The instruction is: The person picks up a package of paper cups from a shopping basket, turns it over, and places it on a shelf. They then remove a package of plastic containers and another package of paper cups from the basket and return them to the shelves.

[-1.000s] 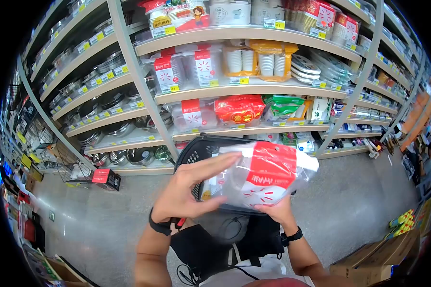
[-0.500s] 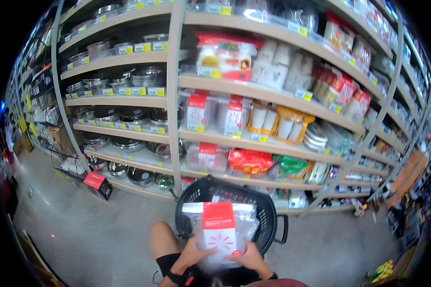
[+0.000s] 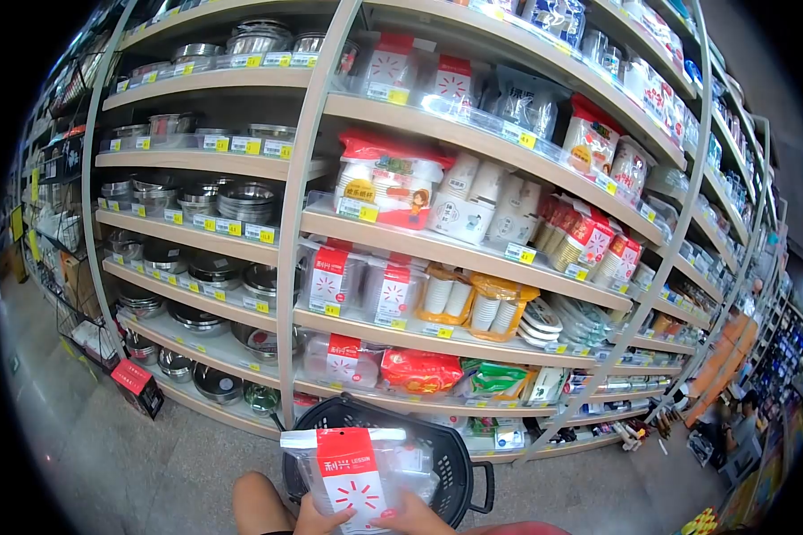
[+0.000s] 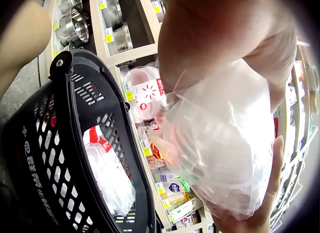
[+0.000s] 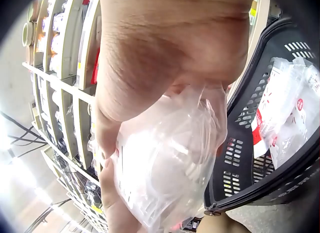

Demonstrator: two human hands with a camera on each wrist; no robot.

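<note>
Both hands hold a clear plastic pack (image 3: 352,468) with a red and white label, upright in front of the body at the bottom of the head view. My left hand (image 3: 323,517) grips its lower left side, thumb on the label. The right hand (image 3: 415,515) grips the lower right side. Seen from the left wrist, the crinkled clear bag (image 4: 220,143) bulges between the two hands; its contents are blurred by the film. Behind the pack stands a black shopping basket (image 3: 458,473). Inside it lie other clear packs (image 5: 277,105) with red and white labels.
A tall shelf rack (image 3: 473,343) fills the space ahead, with similar labelled packs (image 3: 330,276), paper cups (image 3: 459,223) and a red bag (image 3: 419,368). Steel pots (image 3: 245,203) line the left bay. A red and black box (image 3: 134,388) stands on the floor. The person's bare knee (image 3: 260,504) is beside the basket.
The left hand, spread beside the pack at first, has come to grip it too. The pack has turned with its label upright and facing me. The head view has tilted up toward the shelves.
</note>
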